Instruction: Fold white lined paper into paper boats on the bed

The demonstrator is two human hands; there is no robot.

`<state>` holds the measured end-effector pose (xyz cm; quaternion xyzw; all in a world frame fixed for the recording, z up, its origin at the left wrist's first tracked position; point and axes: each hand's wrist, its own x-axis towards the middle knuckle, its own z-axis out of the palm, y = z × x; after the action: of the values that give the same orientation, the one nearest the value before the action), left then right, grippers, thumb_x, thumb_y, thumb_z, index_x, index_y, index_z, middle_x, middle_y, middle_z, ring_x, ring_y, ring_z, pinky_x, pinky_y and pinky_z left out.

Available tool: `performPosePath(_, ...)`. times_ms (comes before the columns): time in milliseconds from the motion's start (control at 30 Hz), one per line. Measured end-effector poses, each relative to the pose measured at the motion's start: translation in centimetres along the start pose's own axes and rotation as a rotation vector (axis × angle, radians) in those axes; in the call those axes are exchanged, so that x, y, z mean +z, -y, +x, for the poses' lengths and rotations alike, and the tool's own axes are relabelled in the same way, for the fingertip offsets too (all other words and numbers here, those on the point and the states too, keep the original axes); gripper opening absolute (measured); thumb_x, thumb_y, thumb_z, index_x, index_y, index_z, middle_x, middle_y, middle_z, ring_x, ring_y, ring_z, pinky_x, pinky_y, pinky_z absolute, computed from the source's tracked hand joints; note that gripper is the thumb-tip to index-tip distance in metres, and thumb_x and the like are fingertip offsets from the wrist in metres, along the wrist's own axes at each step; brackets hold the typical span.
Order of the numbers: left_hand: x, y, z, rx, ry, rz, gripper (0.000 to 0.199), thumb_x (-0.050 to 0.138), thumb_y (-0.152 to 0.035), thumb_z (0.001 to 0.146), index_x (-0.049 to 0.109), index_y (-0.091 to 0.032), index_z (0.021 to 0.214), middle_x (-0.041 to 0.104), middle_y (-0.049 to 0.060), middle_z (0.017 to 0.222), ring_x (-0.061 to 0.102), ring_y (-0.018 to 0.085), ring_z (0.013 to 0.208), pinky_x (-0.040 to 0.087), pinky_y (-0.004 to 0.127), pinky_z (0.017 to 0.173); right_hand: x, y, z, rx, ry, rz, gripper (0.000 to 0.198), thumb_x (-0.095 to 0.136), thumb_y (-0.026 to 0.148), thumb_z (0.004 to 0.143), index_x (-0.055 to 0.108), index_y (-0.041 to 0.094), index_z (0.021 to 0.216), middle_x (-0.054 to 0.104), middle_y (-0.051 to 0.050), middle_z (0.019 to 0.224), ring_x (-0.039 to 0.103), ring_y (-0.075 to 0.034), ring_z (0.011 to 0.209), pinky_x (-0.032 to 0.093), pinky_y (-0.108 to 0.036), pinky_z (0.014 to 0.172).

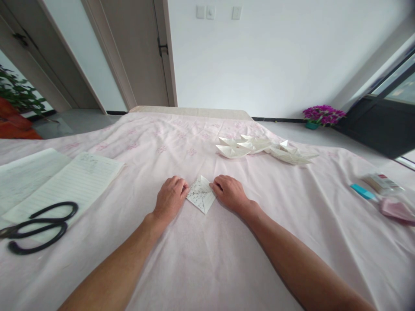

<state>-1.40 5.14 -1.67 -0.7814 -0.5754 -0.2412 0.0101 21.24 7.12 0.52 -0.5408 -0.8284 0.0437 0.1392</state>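
A small folded paper square (201, 195) lies in the middle of the cloth, turned like a diamond, with writing on its left and lower flaps and fold lines meeting near its centre. My left hand (171, 195) is closed, pinching the square's left corner between thumb and fingers. On the opposite side my right hand (229, 191), fingers curled, grips the right corner. Beyond my right hand stand several folded white paper boats (240, 147), set close together. Both wrists rest low over the cloth.
A pink patterned cloth (201, 259) covers the table. On the left, black-handled scissors (42, 226) overlap lined paper sheets (74, 177). At the right lie a blue-capped item (362, 191), a clear packet (382, 183) and a pink item (397, 208). Purple flowers (322, 115) stand on the floor beyond.
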Motion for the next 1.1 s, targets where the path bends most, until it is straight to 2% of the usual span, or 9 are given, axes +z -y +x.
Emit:
performPosePath(367, -0.34, 0.01, 0.05, -0.021, 0.031, -0.047, 0.015, 0.063, -0.031, 0.087, 0.056, -0.022, 0.078, 0.058, 0.003, 0.089, 0.055, 0.019, 0.090, 0.045, 0.031, 0.080, 0.26, -0.09, 0.02, 0.000, -0.009, -0.025, 0.028, 0.045, 0.033, 0.097, 0.058, 0.020, 0.077, 0.065, -0.003, 0.081, 0.057, -0.015, 0.077, 0.030, -0.027, 0.066)
performPosePath(733, -0.22, 0.55, 0.07, -0.046, 0.058, -0.094, 0.021, 0.064, -0.032, 0.087, 0.056, -0.020, 0.071, 0.058, 0.004, 0.091, 0.055, 0.019, 0.091, 0.047, 0.031, 0.081, 0.40, -0.24, 0.05, 0.002, -0.014, -0.030, 0.028, 0.045, 0.033, 0.098, 0.057, 0.020, 0.076, 0.065, -0.003, 0.081, 0.058, -0.015, 0.076, 0.030, -0.027, 0.066)
performPosePath(1100, -0.04, 0.15, 0.18, -0.008, 0.059, 0.038, 0.017, 0.060, -0.030, 0.089, 0.059, -0.018, 0.077, 0.057, 0.006, 0.093, 0.054, 0.021, 0.092, 0.048, 0.034, 0.083, 0.07, 0.11, 0.04, 0.037, 0.008, -0.023, 0.028, 0.045, 0.035, 0.098, 0.059, 0.020, 0.079, 0.066, -0.003, 0.083, 0.058, -0.016, 0.079, 0.030, -0.026, 0.067)
